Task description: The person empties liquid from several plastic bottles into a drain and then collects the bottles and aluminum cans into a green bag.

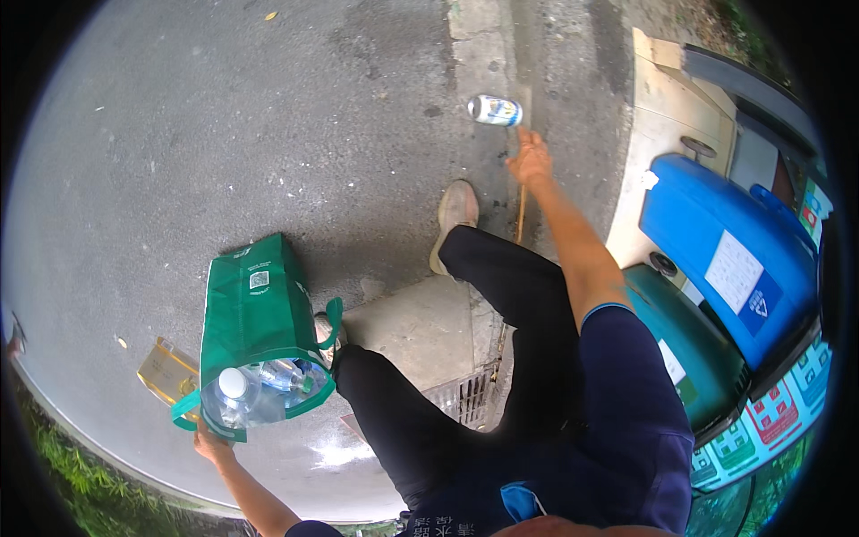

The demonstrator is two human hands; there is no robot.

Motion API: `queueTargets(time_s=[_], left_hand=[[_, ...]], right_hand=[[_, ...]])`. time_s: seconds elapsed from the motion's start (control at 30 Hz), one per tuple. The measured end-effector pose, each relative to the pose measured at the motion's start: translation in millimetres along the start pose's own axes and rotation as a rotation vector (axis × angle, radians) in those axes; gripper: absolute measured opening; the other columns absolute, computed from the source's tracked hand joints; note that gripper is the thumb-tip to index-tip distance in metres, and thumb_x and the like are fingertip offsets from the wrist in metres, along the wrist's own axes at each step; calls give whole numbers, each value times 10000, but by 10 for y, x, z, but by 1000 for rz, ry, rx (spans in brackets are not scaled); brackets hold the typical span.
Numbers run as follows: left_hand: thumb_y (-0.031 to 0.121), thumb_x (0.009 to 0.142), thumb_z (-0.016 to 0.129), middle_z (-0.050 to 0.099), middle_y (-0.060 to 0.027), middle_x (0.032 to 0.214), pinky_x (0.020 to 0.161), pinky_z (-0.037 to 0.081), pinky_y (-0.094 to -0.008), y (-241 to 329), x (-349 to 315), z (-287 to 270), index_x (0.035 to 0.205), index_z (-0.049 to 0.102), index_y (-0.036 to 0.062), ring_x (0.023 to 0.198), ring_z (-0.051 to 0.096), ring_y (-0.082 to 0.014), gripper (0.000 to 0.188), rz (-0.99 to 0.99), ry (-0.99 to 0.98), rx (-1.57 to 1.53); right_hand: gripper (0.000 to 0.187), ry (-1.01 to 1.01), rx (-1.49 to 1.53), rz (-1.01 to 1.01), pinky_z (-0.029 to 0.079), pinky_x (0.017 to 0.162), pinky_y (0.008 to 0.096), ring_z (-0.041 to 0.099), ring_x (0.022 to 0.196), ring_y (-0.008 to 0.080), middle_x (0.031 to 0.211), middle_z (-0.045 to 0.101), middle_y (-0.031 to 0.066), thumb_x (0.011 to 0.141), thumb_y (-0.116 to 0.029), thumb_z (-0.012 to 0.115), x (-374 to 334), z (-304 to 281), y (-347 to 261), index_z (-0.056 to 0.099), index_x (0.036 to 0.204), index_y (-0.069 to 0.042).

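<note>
At the lower left, my left hand [211,442] is closed on the rim of a green shopping bag [255,313], beside its handle loop. The bag is tilted with its mouth toward me, and clear plastic bottles [284,376] show inside, one with a white cap. My right hand [531,159] reaches out ahead with its fingers extended. Just past the fingertips is a white and blue drink can [495,110] on its side, over the paved strip. I cannot tell whether the fingers touch it.
A yellowish box [168,371] is left of the bag. On my right stand a blue wheeled bin [716,251] and a dark green bin [684,345]. A drain grate [461,396] lies between my legs. A thin stick [522,215] is near my right forearm.
</note>
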State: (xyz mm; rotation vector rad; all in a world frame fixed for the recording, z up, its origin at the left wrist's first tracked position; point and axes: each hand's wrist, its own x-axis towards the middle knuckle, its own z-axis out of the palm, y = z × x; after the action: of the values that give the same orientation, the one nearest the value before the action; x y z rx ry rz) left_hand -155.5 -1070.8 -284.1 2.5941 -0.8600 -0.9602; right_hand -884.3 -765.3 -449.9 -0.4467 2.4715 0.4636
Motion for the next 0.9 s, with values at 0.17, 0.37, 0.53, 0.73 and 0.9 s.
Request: queueTargets(time_s=[0.17,0.37,0.53,0.73,0.9], left_hand=[[208,742,657,587,-54,776,497,421,-260,124,-70,-59,845,608,2,631,546,-142,236,22,91,54],[217,764,664,470,64,595,400,257,-208,-17,33,-223,735,588,132,462,370,-36,117,127,128,0],[193,776,679,368,80,482,382,200,-226,152,-225,-246,618,537,114,399,303,-30,227,162,92,34],[100,757,695,571,38,648,523,374,-199,137,-433,-597,808,667,7,567,468,-42,109,268,61,53],[81,765,670,609,26,699,582,402,-188,111,-722,-609,858,667,-19,629,498,-33,137,332,-60,123]], right_hand=[[864,186,-144,-95,325,1019,447,315,1302,271,1426,294,101,694,-214,725,632,199,-181,240,1408,-173],[845,0,-327,-365,420,918,394,499,1151,257,1214,545,69,608,-160,763,1063,342,-314,337,1337,-154],[743,-133,-91,-367,421,857,457,550,1035,316,1073,576,166,626,-310,760,448,627,-464,412,1224,-39],[588,-953,819,-351,483,795,314,596,905,209,1012,595,103,705,-233,698,-1172,-344,-1411,463,1189,3],[665,-1198,1032,-627,457,866,323,542,1029,194,1103,551,115,740,-310,712,-3061,-831,-1771,415,1239,15]])
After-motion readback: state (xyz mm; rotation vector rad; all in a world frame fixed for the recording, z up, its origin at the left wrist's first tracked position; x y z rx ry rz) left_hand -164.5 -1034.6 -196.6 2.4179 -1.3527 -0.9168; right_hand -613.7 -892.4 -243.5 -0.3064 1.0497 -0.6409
